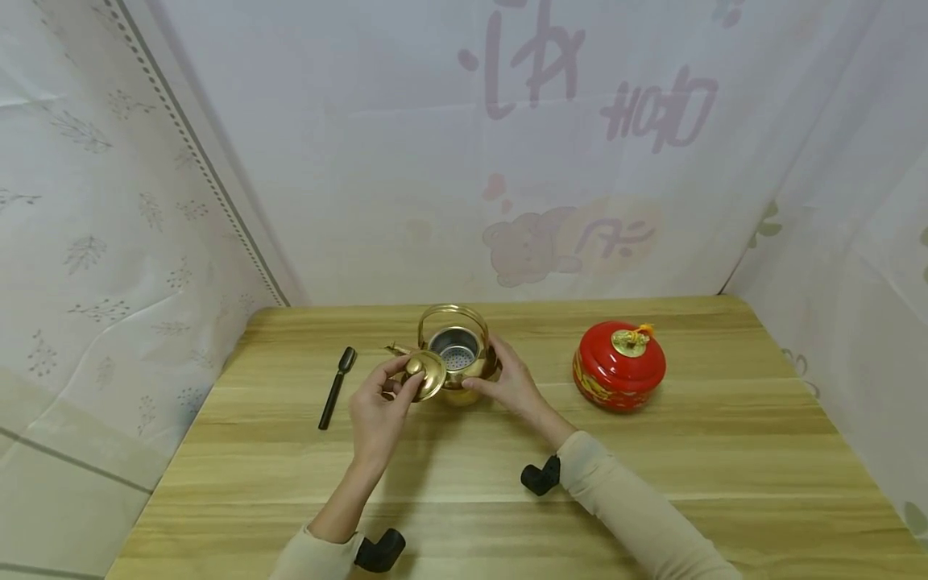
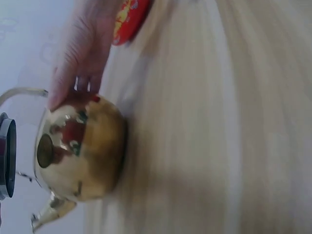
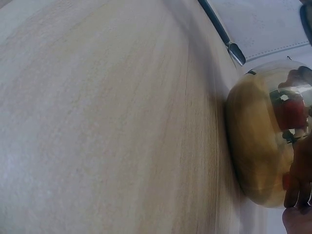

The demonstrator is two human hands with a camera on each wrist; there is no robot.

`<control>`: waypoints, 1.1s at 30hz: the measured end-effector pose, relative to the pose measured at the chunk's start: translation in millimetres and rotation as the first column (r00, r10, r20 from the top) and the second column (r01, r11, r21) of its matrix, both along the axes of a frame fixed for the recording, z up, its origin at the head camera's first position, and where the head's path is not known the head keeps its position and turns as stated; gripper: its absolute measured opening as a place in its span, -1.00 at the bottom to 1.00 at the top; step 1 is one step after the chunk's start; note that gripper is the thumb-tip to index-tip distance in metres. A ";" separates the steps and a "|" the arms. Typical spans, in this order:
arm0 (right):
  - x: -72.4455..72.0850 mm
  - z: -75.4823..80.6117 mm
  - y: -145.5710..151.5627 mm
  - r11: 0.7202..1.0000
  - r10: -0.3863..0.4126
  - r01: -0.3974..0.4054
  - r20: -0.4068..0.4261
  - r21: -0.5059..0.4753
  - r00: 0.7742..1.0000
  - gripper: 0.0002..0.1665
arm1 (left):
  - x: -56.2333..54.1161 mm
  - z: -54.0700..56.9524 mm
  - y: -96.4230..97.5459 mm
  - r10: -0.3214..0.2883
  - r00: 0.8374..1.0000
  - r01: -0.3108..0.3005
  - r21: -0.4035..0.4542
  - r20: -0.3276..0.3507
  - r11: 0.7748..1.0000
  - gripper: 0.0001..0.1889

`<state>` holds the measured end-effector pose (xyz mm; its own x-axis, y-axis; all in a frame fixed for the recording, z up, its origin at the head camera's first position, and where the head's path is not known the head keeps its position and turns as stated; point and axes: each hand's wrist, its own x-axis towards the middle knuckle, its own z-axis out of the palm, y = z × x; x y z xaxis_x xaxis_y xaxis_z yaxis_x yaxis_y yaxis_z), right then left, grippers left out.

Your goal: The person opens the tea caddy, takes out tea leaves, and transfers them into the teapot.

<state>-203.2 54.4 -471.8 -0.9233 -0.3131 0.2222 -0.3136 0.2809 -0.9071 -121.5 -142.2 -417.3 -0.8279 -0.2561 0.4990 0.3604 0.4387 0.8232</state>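
My left hand [image 1: 377, 415] pinches the round knob of a shiny gold lid [image 1: 432, 382] between thumb and fingers. The lid is tilted, just left of the mouth of a gold teapot [image 1: 457, 397]. Inside that uncovered mouth sits a metal strainer [image 1: 458, 355] with small holes. Around the teapot's right side my right hand [image 1: 516, 388] grips, thumb at the front and the other fingers behind. In the left wrist view the teapot's body [image 2: 97, 156] stands on the table with its spout [image 2: 53, 213] pointing away from the right hand.
A dark tea scoop [image 1: 336, 395] lies on the wooden table [image 1: 493, 515] left of the teapot. To the right stands a red lidded jar [image 1: 616, 383] with gold patterns and a yellow tassel. Printed cloth [image 1: 377, 177] hangs behind and at both sides.
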 end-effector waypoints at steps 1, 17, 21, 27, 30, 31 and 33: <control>-0.1 0.0 -0.1 1.000 0.001 -0.001 -0.002 -0.001 1.000 0.01 | 2.0 -1.7 -2.8 0.005 1.000 -0.005 0.004 0.015 1.000 -0.74; 0.4 2.7 0.5 1.000 -0.004 0.004 0.022 0.025 1.000 0.02 | 31.3 -35.7 -41.7 0.148 0.955 -0.118 -0.130 0.256 0.984 -0.72; 0.7 3.8 0.5 1.000 -0.008 0.008 0.027 0.025 1.000 0.02 | 35.3 -42.3 -46.7 0.154 0.951 -0.117 -0.148 0.269 0.982 -0.72; 3.4 10.0 0.3 0.999 -0.003 0.002 0.040 0.037 0.999 0.00 | 39.9 -51.5 -51.9 0.174 0.940 -0.123 -0.184 0.294 0.975 -0.73; 3.2 9.7 0.2 0.999 0.001 -0.003 0.038 0.032 0.999 0.01 | 43.2 -54.5 -53.1 0.185 0.928 -0.124 -0.200 0.323 0.972 -0.73; 3.2 9.4 0.3 1.000 0.003 -0.004 0.035 0.031 0.999 0.01 | 44.1 -55.2 -53.5 0.190 0.924 -0.126 -0.204 0.333 0.971 -0.74; 0.3 3.7 0.4 1.000 0.000 -0.001 0.032 0.025 0.999 0.02 | 45.8 -56.7 -54.1 0.197 0.919 -0.130 -0.210 0.341 0.969 -0.74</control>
